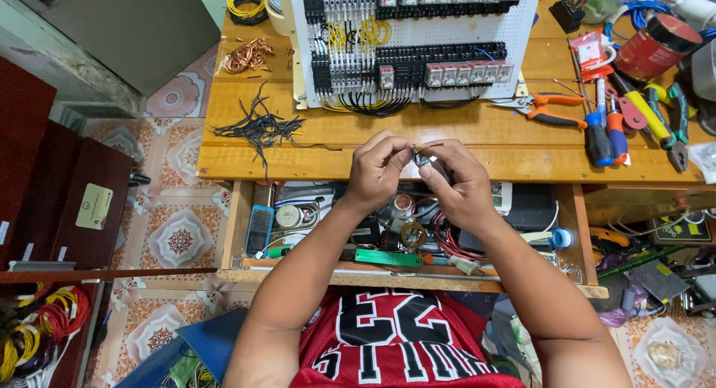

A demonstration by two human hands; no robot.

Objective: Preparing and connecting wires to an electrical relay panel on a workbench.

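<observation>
My left hand [377, 170] and my right hand [459, 181] meet over the front edge of the wooden bench [462, 134], fingertips pinched together. Between them they hold a small dark part with a short copper-coloured wire end [422, 154]; most of it is hidden by my fingers. Just beyond my hands a white perforated panel [418, 38] lies on the bench, carrying rows of black terminal blocks, relays and black and yellow wiring.
A heap of black wire offcuts [261, 127] and copper scraps [250, 56] lie at the left. Orange-handled pliers [548, 108], screwdrivers [604, 131] and a red can [656, 45] sit at the right. An open drawer [403, 235] full of parts is under my wrists.
</observation>
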